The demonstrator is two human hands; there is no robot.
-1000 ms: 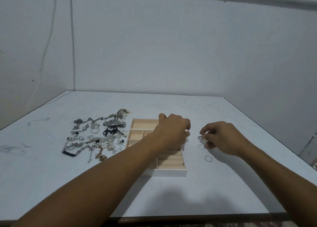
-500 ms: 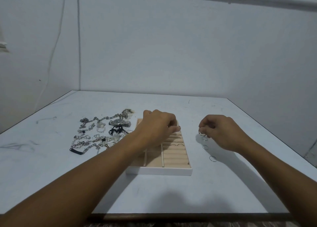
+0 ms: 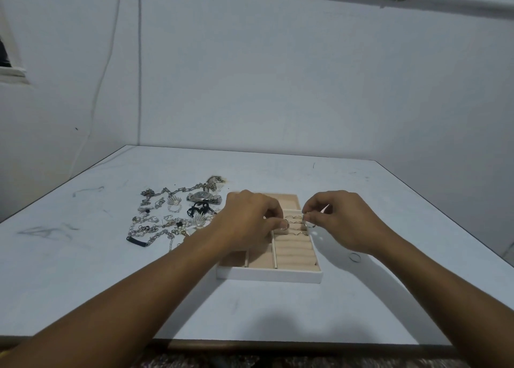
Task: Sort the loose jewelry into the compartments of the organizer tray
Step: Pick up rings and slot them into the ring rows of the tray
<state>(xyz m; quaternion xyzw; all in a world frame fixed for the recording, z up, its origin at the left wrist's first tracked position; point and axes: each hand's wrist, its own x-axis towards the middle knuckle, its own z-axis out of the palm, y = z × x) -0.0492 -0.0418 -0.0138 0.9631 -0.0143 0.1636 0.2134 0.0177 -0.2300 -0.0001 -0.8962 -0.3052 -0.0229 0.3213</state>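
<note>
Over the ring rolls of the white, beige-lined organizer tray (image 3: 269, 274): left hand (image 3: 250, 223) fingers (image 3: 278, 223) pinch a thin silver ring (image 3: 285, 226); right hand (image 3: 342, 223) pinches a second thin ring (image 3: 308, 225), likely for slotting upright. Tangled silver jewelry heap (image 3: 167, 220) at the tray's 9 o'clock; loose metal ring (image 3: 354, 257) on the pale surface (image 3: 278, 312) at 3 o'clock.

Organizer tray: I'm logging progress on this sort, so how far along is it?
Early on. Done: a few rings sit in the ring rolls at the tray's far right. In hand: the left hand pinches one ring, the right hand another, over those rolls. Left: the tangled pile of chains with a watch beside the tray, and one loose ring on the table to its right.
</note>
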